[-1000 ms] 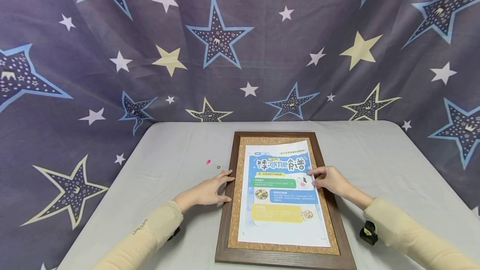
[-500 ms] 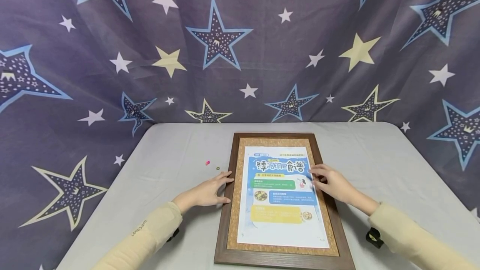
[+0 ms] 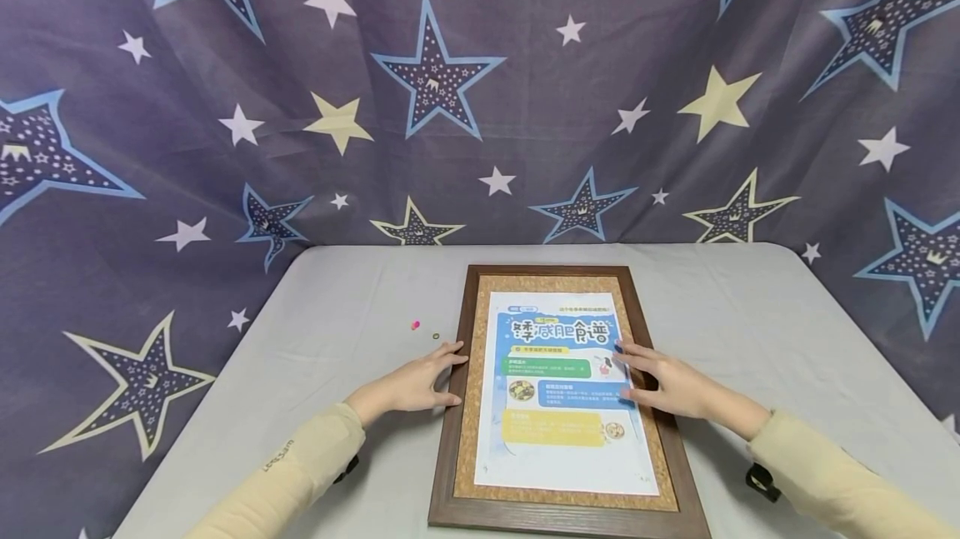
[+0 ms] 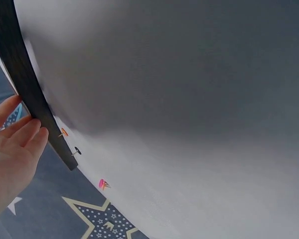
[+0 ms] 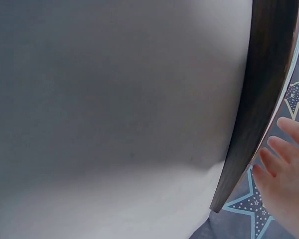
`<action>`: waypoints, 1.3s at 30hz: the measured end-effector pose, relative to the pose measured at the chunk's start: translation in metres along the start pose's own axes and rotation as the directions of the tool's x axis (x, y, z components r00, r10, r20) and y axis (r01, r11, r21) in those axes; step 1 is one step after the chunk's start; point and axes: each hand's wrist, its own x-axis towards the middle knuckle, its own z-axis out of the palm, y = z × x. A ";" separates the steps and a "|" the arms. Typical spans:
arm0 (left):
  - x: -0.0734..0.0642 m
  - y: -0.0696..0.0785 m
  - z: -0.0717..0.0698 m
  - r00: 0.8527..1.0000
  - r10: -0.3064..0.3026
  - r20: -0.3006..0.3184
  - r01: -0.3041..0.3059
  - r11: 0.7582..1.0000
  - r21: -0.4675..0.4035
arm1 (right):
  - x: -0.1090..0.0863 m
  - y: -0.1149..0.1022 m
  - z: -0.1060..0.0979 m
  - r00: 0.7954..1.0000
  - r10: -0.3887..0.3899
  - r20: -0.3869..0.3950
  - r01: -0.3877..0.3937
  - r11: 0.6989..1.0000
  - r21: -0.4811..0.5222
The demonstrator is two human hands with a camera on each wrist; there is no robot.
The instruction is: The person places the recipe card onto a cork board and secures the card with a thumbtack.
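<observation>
A printed sheet of paper (image 3: 555, 464) with blue, green and yellow blocks lies on a framed cork board (image 3: 467, 439). My left hand (image 3: 411, 382) rests its fingertips and thumb against the outside of the board's left wooden side, seen as a dark bar (image 4: 27, 74) in the left wrist view. My right hand (image 3: 678, 382) reaches over the right wooden side, fingers spread and extended, with fingertips at the sheet's right edge. In the right wrist view these fingers (image 5: 284, 149) stand above the dark side of the board, holding nothing.
A pink push pin (image 4: 102, 183), an orange push pin (image 4: 64, 132) and a dark push pin (image 4: 77, 151) lie on the pale tablecloth (image 3: 322, 306) left of the board. A star-patterned curtain (image 3: 525, 89) hangs behind the table.
The sheet's upper edge has come down and straightened on the cork. My right hand has let go of its right edge, spread its fingers and shifted slightly nearer. The left hand stays put.
</observation>
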 end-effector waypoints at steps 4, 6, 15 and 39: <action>0.000 0.000 0.000 1.000 0.001 -0.001 -0.001 1.000 0.002 | -0.001 0.001 0.000 1.000 -0.005 0.022 0.005 1.000 0.004; 0.000 0.000 0.000 1.000 0.001 0.000 -0.001 1.000 -0.001 | -0.001 0.002 0.001 0.999 0.000 0.039 0.000 1.000 0.016; 0.000 -0.001 0.000 1.000 -0.002 -0.008 0.002 1.000 0.000 | -0.002 0.006 0.004 0.998 -0.011 0.064 0.008 0.999 0.049; 0.004 -0.007 -0.002 0.993 0.025 -0.118 -0.024 1.000 0.006 | 0.001 0.008 0.004 0.995 -0.054 0.088 0.047 0.996 0.082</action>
